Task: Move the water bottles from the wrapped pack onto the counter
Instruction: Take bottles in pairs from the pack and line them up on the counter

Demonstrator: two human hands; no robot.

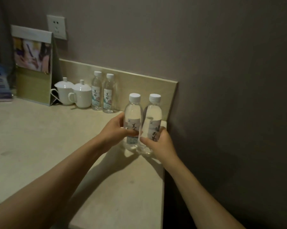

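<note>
Centre frame, left hand [113, 129] grips one bottle [133, 123], right hand [157, 144] another bottle's [153, 123] label; bases blurred.

Both arms outstretched (fingers [131, 133] curled)

Clear bottles [133, 123] with white caps, black-script labels, white lidded cups [82, 95], beige counter [32, 138]

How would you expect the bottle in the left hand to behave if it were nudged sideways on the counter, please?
The left-hand bottle looks nearly full, so probably heavy for its size. Tall on a narrow base, it may tip rather than slide on the counter. Its smooth clear plastic could slip in the left hand under a loose grip.
</note>
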